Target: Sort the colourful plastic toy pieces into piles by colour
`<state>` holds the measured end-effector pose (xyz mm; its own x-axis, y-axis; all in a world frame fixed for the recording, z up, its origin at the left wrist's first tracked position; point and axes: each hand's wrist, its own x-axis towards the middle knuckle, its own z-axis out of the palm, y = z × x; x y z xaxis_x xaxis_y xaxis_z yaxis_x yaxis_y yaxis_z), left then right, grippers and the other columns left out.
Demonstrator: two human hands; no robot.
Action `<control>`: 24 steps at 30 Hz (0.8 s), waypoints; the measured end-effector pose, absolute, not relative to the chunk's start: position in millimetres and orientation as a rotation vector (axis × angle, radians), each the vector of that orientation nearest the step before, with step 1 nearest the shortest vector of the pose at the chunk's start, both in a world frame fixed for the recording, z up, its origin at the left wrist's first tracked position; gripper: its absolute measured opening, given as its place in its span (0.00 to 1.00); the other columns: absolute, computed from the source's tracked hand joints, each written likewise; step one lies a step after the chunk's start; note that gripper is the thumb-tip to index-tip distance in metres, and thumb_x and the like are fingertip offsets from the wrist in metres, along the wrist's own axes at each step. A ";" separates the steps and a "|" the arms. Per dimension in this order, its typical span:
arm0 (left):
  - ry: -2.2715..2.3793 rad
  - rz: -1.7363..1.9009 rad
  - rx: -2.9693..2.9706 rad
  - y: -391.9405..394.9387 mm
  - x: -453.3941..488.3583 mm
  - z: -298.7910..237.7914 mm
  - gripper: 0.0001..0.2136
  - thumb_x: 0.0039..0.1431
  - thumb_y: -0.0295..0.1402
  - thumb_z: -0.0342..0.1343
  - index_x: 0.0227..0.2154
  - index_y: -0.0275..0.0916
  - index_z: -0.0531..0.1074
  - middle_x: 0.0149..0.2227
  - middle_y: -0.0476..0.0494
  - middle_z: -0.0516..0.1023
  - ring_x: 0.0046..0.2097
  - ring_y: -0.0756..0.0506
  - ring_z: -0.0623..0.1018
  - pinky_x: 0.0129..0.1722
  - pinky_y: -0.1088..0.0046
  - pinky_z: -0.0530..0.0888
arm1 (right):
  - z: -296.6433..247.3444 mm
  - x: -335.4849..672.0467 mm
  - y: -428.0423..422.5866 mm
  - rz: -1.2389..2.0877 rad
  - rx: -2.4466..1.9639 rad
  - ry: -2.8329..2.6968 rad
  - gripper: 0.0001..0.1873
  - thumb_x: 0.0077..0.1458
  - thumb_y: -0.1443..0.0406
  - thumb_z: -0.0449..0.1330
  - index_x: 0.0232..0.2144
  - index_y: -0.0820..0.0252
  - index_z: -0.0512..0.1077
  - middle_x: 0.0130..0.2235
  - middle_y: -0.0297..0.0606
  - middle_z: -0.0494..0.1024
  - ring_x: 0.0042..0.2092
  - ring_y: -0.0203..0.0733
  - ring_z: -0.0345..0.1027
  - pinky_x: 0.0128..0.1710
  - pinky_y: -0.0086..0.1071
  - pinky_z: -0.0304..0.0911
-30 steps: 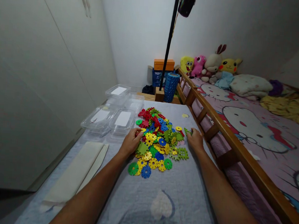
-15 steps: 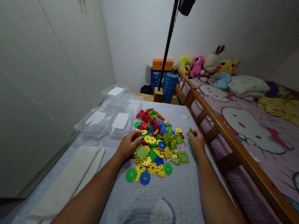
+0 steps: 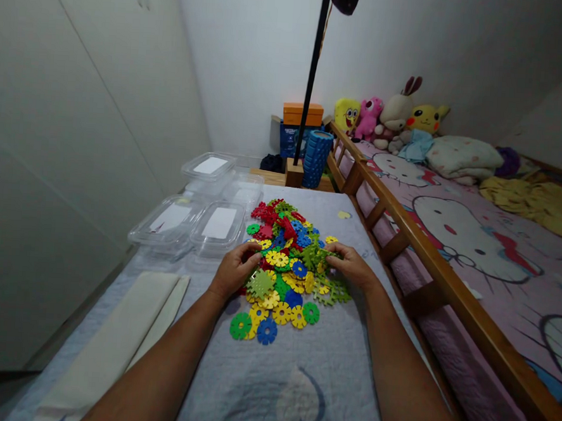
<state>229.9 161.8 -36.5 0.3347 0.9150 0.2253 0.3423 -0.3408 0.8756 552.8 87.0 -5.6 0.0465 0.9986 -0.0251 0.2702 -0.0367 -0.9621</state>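
Observation:
A pile of flat plastic snowflake pieces (image 3: 284,271) in red, yellow, green and blue lies on the grey quilted surface (image 3: 299,377). My left hand (image 3: 232,272) rests at the pile's left edge, fingers curled onto a yellow piece and a green piece; I cannot see whether it grips one. My right hand (image 3: 354,267) lies on the pile's right side, its fingertips pinched on a green piece (image 3: 328,256) among other green ones.
Several clear lidded plastic boxes (image 3: 218,227) stand left of the pile. A folded pale cloth (image 3: 116,337) lies front left. A wooden bed rail (image 3: 403,243) runs along the right. A black pole (image 3: 310,79), a blue foam roller (image 3: 315,158) and plush toys (image 3: 391,115) are at the back.
My right hand, holding a green piece, has come in from the pile's right edge onto the pile. My left hand stayed at the left edge. The view shifted slightly.

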 end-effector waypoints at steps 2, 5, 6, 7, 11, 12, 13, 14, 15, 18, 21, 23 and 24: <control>1.123 0.974 1.854 161.8 229.8 -35.3 0.16 0.58 0.45 0.55 0.42 0.39 0.77 0.39 0.45 0.81 0.41 0.43 0.79 0.44 0.67 0.73 | -6.7 552.6 85.7 1.112 -1.435 -1.288 0.12 0.45 0.58 0.68 0.32 0.57 0.76 0.31 0.33 0.76 0.30 0.36 0.66 0.28 0.27 0.63; 1.134 0.985 1.839 161.0 230.5 -32.5 0.16 0.58 0.44 0.55 0.40 0.39 0.77 0.37 0.45 0.81 0.39 0.44 0.78 0.42 0.68 0.73 | -4.9 552.0 82.4 1.165 -1.362 -1.200 0.15 0.46 0.55 0.67 0.34 0.57 0.77 0.32 0.34 0.76 0.29 0.36 0.66 0.25 0.27 0.60; 1.131 0.991 1.832 160.7 230.9 -31.5 0.15 0.58 0.44 0.55 0.40 0.39 0.77 0.37 0.45 0.81 0.38 0.44 0.78 0.42 0.68 0.73 | -4.1 552.1 81.7 1.172 -1.341 -1.181 0.15 0.47 0.54 0.67 0.35 0.57 0.78 0.32 0.34 0.76 0.29 0.36 0.66 0.24 0.27 0.60; 1.127 0.997 1.826 160.4 231.3 -30.6 0.15 0.57 0.44 0.55 0.39 0.39 0.77 0.37 0.46 0.81 0.38 0.44 0.78 0.42 0.68 0.73 | -3.7 552.3 81.2 1.176 -1.324 -1.162 0.16 0.47 0.54 0.68 0.35 0.57 0.78 0.32 0.35 0.77 0.28 0.36 0.66 0.23 0.26 0.59; 1.123 1.009 1.813 159.7 232.5 -28.7 0.15 0.57 0.44 0.55 0.38 0.39 0.77 0.37 0.46 0.81 0.39 0.44 0.79 0.43 0.68 0.74 | -3.9 554.0 81.6 1.179 -1.292 -1.089 0.17 0.46 0.53 0.69 0.36 0.57 0.79 0.31 0.34 0.76 0.27 0.35 0.64 0.21 0.26 0.56; 1.123 1.010 1.815 159.7 232.5 -28.5 0.15 0.57 0.44 0.55 0.38 0.39 0.77 0.37 0.46 0.81 0.39 0.44 0.79 0.43 0.67 0.74 | -3.5 554.2 81.6 1.177 -1.306 -1.088 0.17 0.46 0.54 0.69 0.35 0.57 0.79 0.30 0.34 0.76 0.27 0.35 0.64 0.21 0.26 0.56; 1.124 1.011 1.818 159.7 232.5 -28.3 0.15 0.57 0.44 0.55 0.38 0.39 0.77 0.37 0.46 0.81 0.39 0.44 0.79 0.43 0.67 0.74 | -2.4 554.2 81.3 1.177 -1.330 -1.104 0.16 0.46 0.54 0.69 0.35 0.57 0.79 0.30 0.34 0.75 0.27 0.35 0.64 0.21 0.26 0.57; 1.125 1.009 1.824 159.6 232.3 -28.2 0.14 0.57 0.44 0.55 0.38 0.40 0.77 0.37 0.46 0.81 0.39 0.43 0.79 0.44 0.67 0.74 | -0.6 553.8 80.8 1.176 -1.357 -1.138 0.15 0.45 0.55 0.69 0.34 0.57 0.79 0.30 0.34 0.76 0.28 0.36 0.65 0.22 0.26 0.58; 1.125 1.005 1.830 159.6 232.1 -28.0 0.14 0.57 0.44 0.55 0.38 0.40 0.77 0.37 0.46 0.81 0.39 0.43 0.79 0.44 0.67 0.74 | 1.8 553.3 80.0 1.174 -1.381 -1.186 0.14 0.45 0.55 0.69 0.32 0.57 0.79 0.32 0.35 0.77 0.29 0.37 0.66 0.24 0.27 0.60; 1.129 1.004 1.829 159.7 231.4 -28.0 0.15 0.56 0.44 0.55 0.38 0.39 0.77 0.38 0.45 0.82 0.40 0.43 0.79 0.45 0.66 0.74 | 9.3 552.1 78.1 1.126 -1.408 -1.297 0.13 0.45 0.55 0.68 0.26 0.59 0.78 0.43 0.41 0.79 0.37 0.41 0.70 0.28 0.29 0.65; 1.142 1.001 1.825 160.2 231.0 -29.0 0.16 0.56 0.44 0.55 0.39 0.39 0.77 0.39 0.44 0.82 0.40 0.43 0.79 0.45 0.66 0.74 | 10.2 556.5 81.9 0.950 -1.461 -1.225 0.14 0.48 0.53 0.65 0.27 0.58 0.76 0.36 0.39 0.79 0.32 0.39 0.68 0.25 0.28 0.61; 1.150 1.000 1.831 160.5 230.8 -30.0 0.16 0.57 0.45 0.55 0.40 0.39 0.77 0.39 0.44 0.82 0.41 0.42 0.80 0.45 0.65 0.74 | 5.7 564.2 90.6 0.800 -1.557 -1.134 0.16 0.50 0.51 0.63 0.25 0.58 0.73 0.23 0.33 0.70 0.24 0.35 0.60 0.21 0.28 0.54; 1.151 1.003 1.835 160.6 230.7 -30.6 0.16 0.57 0.45 0.55 0.40 0.39 0.77 0.39 0.44 0.82 0.42 0.41 0.80 0.46 0.64 0.75 | 2.6 569.0 97.1 0.735 -1.612 -1.096 0.17 0.50 0.50 0.62 0.24 0.58 0.71 0.19 0.30 0.65 0.22 0.34 0.55 0.20 0.28 0.50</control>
<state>230.7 160.6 -30.6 0.2933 0.9285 0.2276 0.3526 -0.3264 0.8770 569.0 97.1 2.6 0.4023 0.9140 0.0520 0.2989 -0.0774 -0.9511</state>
